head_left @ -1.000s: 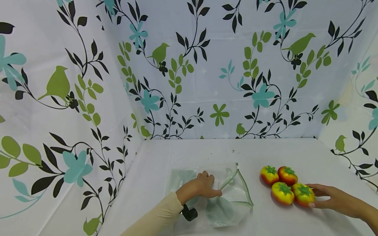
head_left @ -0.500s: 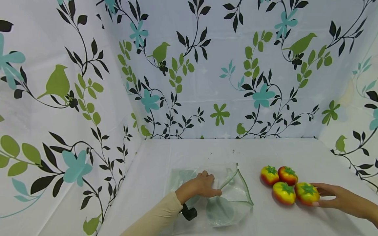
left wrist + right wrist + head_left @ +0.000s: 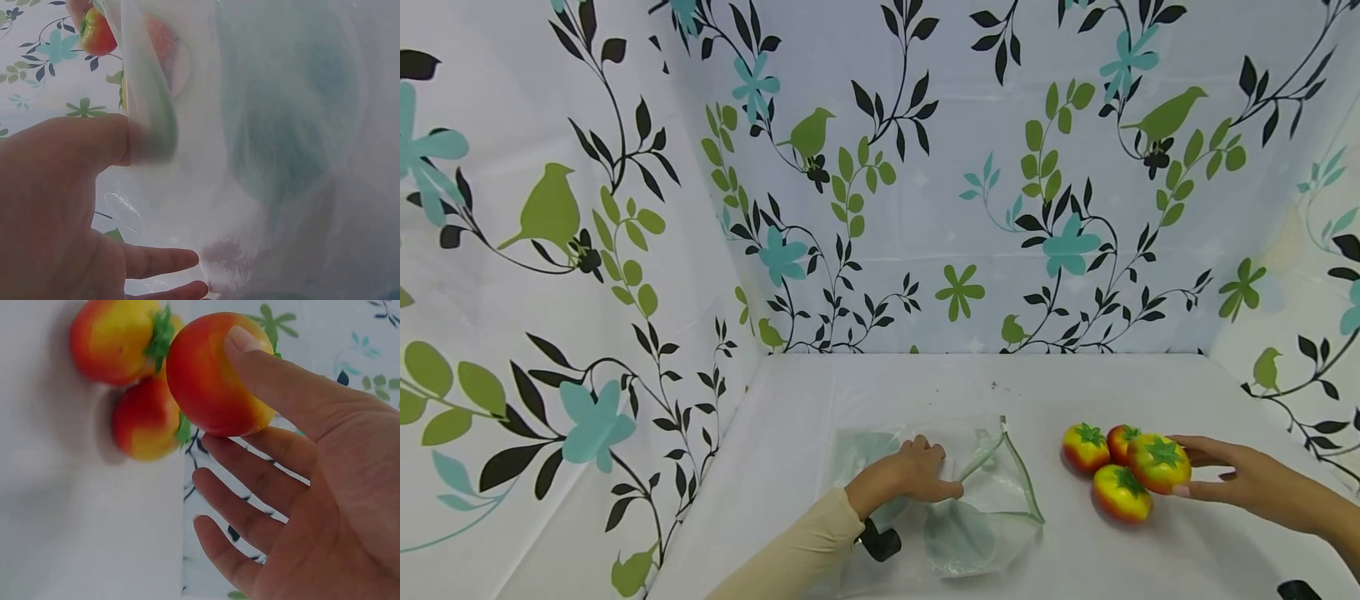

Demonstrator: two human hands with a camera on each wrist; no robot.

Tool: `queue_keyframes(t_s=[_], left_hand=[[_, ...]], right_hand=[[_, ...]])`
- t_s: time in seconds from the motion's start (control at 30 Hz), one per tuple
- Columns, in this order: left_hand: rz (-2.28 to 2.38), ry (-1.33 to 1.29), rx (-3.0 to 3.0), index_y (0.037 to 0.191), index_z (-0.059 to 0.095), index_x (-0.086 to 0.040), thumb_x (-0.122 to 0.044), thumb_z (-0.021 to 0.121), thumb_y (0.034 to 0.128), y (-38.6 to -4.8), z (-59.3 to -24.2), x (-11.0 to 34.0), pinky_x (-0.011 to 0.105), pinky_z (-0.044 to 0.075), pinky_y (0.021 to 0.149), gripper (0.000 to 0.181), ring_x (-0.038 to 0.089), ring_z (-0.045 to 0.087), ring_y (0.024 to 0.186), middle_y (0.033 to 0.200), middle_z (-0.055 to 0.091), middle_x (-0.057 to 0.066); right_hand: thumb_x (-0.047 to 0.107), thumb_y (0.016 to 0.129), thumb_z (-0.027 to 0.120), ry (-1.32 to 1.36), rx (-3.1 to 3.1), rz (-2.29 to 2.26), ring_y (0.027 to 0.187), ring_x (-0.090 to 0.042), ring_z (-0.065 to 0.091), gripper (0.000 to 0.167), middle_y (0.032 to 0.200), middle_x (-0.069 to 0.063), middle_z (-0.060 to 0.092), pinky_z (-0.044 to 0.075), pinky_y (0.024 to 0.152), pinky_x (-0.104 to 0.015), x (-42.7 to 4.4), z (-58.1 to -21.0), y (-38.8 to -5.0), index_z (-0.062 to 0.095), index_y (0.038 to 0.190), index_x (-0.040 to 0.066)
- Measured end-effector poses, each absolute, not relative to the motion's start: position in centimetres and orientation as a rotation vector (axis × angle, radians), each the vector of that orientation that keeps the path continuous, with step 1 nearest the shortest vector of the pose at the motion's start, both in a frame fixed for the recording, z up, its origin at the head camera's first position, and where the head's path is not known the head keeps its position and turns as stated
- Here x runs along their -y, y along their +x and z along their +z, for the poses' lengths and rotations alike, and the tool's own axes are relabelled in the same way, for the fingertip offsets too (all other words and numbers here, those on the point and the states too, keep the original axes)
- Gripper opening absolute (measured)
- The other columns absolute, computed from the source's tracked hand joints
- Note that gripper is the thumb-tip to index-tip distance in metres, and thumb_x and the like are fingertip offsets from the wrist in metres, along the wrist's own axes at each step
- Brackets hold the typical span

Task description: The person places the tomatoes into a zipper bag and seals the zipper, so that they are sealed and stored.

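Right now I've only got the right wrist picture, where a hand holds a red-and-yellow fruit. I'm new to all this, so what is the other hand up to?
Observer: The left hand is resting on a clear plastic bag.
Visitor: Oh, a bag! And how many fruits are there in all? Mine overlap at the top.
Observer: The head view shows four: the held fruit and three resting fruits on the white table.
Visitor: Is the bag underneath them?
Observer: No, it lies apart from them, off to their left in the head view.
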State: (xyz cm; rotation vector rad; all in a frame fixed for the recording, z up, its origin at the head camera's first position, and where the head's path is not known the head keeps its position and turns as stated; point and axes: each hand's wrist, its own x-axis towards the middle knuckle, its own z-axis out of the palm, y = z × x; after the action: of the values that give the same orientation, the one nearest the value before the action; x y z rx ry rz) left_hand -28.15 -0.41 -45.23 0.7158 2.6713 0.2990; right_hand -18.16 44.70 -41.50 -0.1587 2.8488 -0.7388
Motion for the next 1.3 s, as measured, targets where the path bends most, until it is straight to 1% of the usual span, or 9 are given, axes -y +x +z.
queue_keyframes(t_s=[0.17, 0.3, 0.4, 0.5, 0.63, 0.77, 0.9, 1.03, 1.3], left_hand=[[0.304, 0.723, -2.66, 0.15, 0.055, -0.013, -0.059, 0.061, 0.0941, -28.2, -45.2, 0.5, 0.046, 0.048, 0.107, 0.072, 0.029, 0.049, 0.136, 0.147, 0.05, 0.011], [0.324, 0.727, -2.652, 0.15, 0.055, -0.013, -0.058, 0.061, 0.0939, -28.3, -45.2, 0.7, 0.047, 0.048, 0.108, 0.072, 0.03, 0.049, 0.138, 0.148, 0.05, 0.011], [0.341, 0.723, -2.646, 0.149, 0.056, -0.014, -0.057, 0.062, 0.0933, -28.3, -45.2, 0.8, 0.047, 0.048, 0.107, 0.071, 0.029, 0.049, 0.138, 0.149, 0.05, 0.011], [0.351, 0.721, -2.643, 0.149, 0.056, -0.015, -0.057, 0.062, 0.093, -28.3, -45.2, 0.8, 0.047, 0.048, 0.107, 0.071, 0.028, 0.049, 0.138, 0.149, 0.05, 0.011], [0.366, 0.716, -2.635, 0.149, 0.056, -0.016, -0.057, 0.062, 0.0929, -28.3, -45.2, 1.0, 0.046, 0.048, 0.106, 0.07, 0.027, 0.05, 0.136, 0.148, 0.051, 0.01], [0.374, 0.715, -2.629, 0.148, 0.057, -0.016, -0.057, 0.061, 0.0929, -28.4, -45.2, 1.1, 0.045, 0.049, 0.105, 0.069, 0.026, 0.052, 0.134, 0.148, 0.051, 0.011], [0.375, 0.716, -2.628, 0.147, 0.057, -0.018, -0.058, 0.061, 0.0926, -28.6, -45.2, 1.2, 0.044, 0.05, 0.103, 0.068, 0.024, 0.054, 0.13, 0.146, 0.053, 0.01], [0.384, 0.713, -2.616, 0.147, 0.057, -0.019, -0.059, 0.06, 0.0919, -28.7, -45.2, 1.4, 0.042, 0.05, 0.1, 0.068, 0.021, 0.055, 0.125, 0.142, 0.053, 0.007], [0.41, 0.725, -2.597, 0.147, 0.056, -0.02, -0.059, 0.059, 0.0916, -28.7, -45.0, 1.7, 0.043, 0.049, 0.1, 0.068, 0.021, 0.055, 0.127, 0.146, 0.052, 0.008]], right_hand=[[0.038, 0.098, 0.075, -0.271, -2.871, -0.802, 0.119, -0.044, 0.063, 0.073, 0.137, -0.026, 0.064, 0.056, 0.089, -0.063, -42.0, -41.0, -18.3, 0.048, 0.152, -0.004], [0.035, 0.097, 0.076, -0.384, -2.874, -0.836, 0.116, -0.038, 0.065, 0.07, 0.134, -0.018, 0.068, 0.057, 0.088, -0.057, -39.9, -40.8, -18.5, 0.051, 0.151, 0.0], [0.034, 0.096, 0.077, -0.423, -2.856, -0.868, 0.116, -0.036, 0.066, 0.068, 0.132, -0.015, 0.069, 0.059, 0.088, -0.052, -38.5, -40.8, -18.9, 0.052, 0.151, 0.001], [0.036, 0.095, 0.078, -0.418, -2.823, -0.918, 0.117, -0.036, 0.065, 0.071, 0.131, -0.014, 0.069, 0.06, 0.091, -0.052, -37.2, -40.9, -19.2, 0.052, 0.15, 0.001], [0.037, 0.093, 0.081, -0.426, -2.795, -0.958, 0.115, -0.029, 0.065, 0.073, 0.126, -0.008, 0.069, 0.06, 0.091, -0.043, -35.7, -41.5, -19.7, 0.053, 0.149, 0.0], [0.039, 0.091, 0.082, -0.439, -2.787, -0.962, 0.11, -0.024, 0.066, 0.072, 0.119, -0.003, 0.07, 0.058, 0.087, -0.031, -34.5, -42.3, -20.2, 0.056, 0.147, 0.001], [0.041, 0.091, 0.082, -0.473, -2.803, -0.933, 0.105, -0.022, 0.065, 0.069, 0.113, 0.001, 0.069, 0.057, 0.087, -0.03, -33.6, -43.2, -20.6, 0.059, 0.145, 0.004], [0.044, 0.091, 0.081, -0.54, -2.823, -0.886, 0.104, -0.021, 0.064, 0.066, 0.114, 0.003, 0.069, 0.057, 0.087, -0.029, -32.6, -43.6, -20.9, 0.062, 0.142, 0.006], [0.048, 0.089, 0.082, -0.538, -2.835, -0.86, 0.104, -0.018, 0.062, 0.066, 0.112, 0.006, 0.068, 0.055, 0.086, -0.029, -31.1, -44.0, -21.2, 0.064, 0.141, 0.01]])
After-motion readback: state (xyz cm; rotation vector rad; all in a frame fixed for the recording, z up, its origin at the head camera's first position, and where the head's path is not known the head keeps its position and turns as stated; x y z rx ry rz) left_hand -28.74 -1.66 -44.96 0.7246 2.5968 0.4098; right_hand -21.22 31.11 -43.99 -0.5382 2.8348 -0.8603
